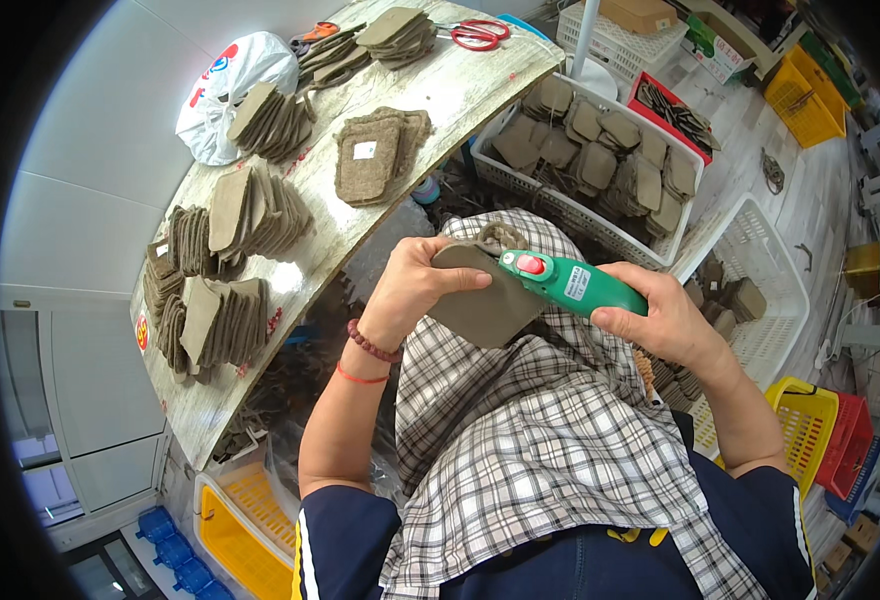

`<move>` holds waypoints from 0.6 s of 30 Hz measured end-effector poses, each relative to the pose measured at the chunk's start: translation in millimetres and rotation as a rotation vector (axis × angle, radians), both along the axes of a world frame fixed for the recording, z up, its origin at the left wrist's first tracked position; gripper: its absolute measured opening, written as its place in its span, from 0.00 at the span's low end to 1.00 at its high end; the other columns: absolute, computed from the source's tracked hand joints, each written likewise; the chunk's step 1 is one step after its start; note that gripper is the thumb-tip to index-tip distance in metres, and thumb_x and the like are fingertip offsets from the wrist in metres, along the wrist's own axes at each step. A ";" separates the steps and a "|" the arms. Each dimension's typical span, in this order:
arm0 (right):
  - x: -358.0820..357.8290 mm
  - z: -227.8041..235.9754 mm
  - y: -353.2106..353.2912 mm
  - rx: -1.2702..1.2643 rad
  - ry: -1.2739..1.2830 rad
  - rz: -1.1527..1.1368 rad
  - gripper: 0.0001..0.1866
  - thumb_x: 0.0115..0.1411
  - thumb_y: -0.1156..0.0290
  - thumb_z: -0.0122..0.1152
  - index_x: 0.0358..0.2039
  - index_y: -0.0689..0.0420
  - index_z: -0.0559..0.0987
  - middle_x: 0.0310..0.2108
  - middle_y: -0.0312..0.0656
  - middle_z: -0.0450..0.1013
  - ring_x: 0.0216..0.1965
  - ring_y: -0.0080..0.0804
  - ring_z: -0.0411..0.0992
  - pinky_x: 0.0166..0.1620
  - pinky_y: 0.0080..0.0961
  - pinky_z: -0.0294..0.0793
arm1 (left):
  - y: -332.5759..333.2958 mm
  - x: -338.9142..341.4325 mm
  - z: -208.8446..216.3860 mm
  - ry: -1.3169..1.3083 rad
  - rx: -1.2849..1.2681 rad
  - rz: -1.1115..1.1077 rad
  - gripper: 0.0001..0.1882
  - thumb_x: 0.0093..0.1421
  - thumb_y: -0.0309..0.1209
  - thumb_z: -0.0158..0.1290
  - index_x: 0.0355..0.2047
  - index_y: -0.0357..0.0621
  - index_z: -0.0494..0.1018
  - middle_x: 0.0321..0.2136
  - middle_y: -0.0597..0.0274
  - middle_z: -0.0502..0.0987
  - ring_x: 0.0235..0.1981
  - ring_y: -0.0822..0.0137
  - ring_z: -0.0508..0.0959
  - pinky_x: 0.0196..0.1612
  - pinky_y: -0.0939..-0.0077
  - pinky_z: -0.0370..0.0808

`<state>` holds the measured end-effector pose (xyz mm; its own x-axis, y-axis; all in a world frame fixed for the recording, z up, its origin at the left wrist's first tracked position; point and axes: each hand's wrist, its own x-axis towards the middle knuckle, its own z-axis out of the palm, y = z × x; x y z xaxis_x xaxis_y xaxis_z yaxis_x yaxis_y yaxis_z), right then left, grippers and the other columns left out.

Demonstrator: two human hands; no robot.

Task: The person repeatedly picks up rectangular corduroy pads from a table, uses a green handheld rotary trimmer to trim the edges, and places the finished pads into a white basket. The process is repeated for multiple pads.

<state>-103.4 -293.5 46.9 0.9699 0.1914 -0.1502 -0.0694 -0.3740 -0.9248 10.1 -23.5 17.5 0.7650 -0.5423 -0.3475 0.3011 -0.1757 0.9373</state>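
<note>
My left hand (408, 285) pinches a flat olive-brown pad (482, 312) with rounded corners, its thumb lying on top. The pad hangs over my lap, which is draped with a checked cloth (540, 430). In my right hand (665, 312) is a green handheld power tool (595, 288) with a red button, fingers wrapped round its body. The tool's front end meets the pad's upper right edge; its tip is hidden there. A curled strip of fuzzy brown material (503, 236) shows just beyond that edge.
On the table (440, 95) at the left stand several stacks of pads (250, 215), red-handled scissors (480, 35) and a white plastic bag (245, 90). A white basket (600, 225) of pads sits beyond my lap, another white basket (760, 340) at the right. A yellow crate (235, 525) is lower left.
</note>
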 end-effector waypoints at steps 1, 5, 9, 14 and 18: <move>1.0 1.4 0.2 0.013 0.003 0.004 0.22 0.55 0.60 0.66 0.45 0.62 0.76 0.30 0.38 0.75 0.32 0.22 0.72 0.37 0.22 0.72 | -0.7 0.6 2.7 0.018 0.013 -0.024 0.12 0.49 0.20 0.62 0.36 0.34 0.78 0.29 0.61 0.81 0.29 0.74 0.79 0.36 0.80 0.76; 6.9 7.4 3.7 0.022 0.066 0.039 0.22 0.55 0.61 0.66 0.45 0.62 0.76 0.29 0.38 0.75 0.32 0.21 0.72 0.37 0.21 0.71 | -0.7 2.2 5.7 0.056 0.028 -0.120 0.13 0.49 0.20 0.63 0.37 0.34 0.78 0.29 0.63 0.81 0.30 0.75 0.79 0.37 0.81 0.75; 10.8 0.3 5.3 0.072 0.012 0.046 0.22 0.55 0.61 0.66 0.45 0.62 0.76 0.29 0.38 0.74 0.32 0.21 0.71 0.36 0.20 0.71 | -7.9 1.4 11.3 0.023 -0.004 -0.203 0.14 0.48 0.20 0.63 0.37 0.35 0.79 0.30 0.64 0.81 0.31 0.76 0.78 0.38 0.81 0.75; 9.0 -0.7 -8.0 0.044 0.117 -0.062 0.24 0.54 0.58 0.66 0.46 0.62 0.76 0.30 0.36 0.74 0.31 0.20 0.70 0.36 0.20 0.71 | 8.3 6.7 11.1 0.027 -0.054 -0.016 0.07 0.51 0.21 0.60 0.32 0.36 0.77 0.27 0.64 0.80 0.27 0.75 0.78 0.34 0.82 0.74; -5.3 -2.9 -21.5 -0.028 0.112 -0.061 0.26 0.54 0.57 0.66 0.46 0.62 0.75 0.31 0.36 0.74 0.32 0.20 0.71 0.38 0.20 0.71 | 26.1 11.7 9.3 0.002 -0.153 0.138 0.07 0.50 0.21 0.62 0.30 0.38 0.77 0.26 0.64 0.80 0.26 0.76 0.78 0.32 0.82 0.75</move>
